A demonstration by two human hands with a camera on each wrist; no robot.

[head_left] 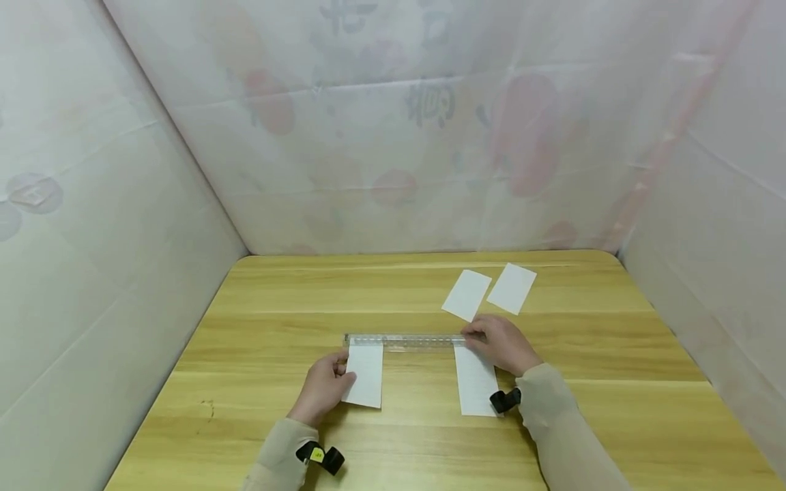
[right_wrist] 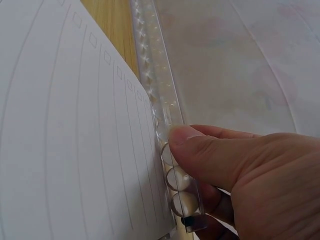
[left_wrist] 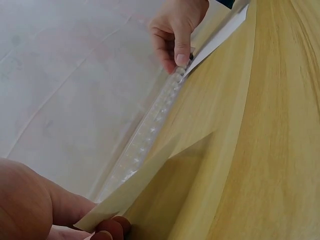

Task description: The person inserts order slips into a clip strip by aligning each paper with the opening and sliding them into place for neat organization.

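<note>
Both hands curl: left hand point(head_left: 323, 389) pinches a paper slip point(head_left: 366, 375), right hand point(head_left: 502, 344) grips the clear ruler point(head_left: 405, 339).

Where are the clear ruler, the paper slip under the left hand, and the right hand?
clear ruler point(head_left: 408, 340), head view, middle of its length.
paper slip point(head_left: 366, 376), head view, centre of the sheet.
right hand point(head_left: 502, 344), head view, back of the hand.

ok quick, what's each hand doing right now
Left hand: pinching the edge of the left paper slip.
Right hand: pinching the right end of the clear ruler, on the right paper slip.
</note>
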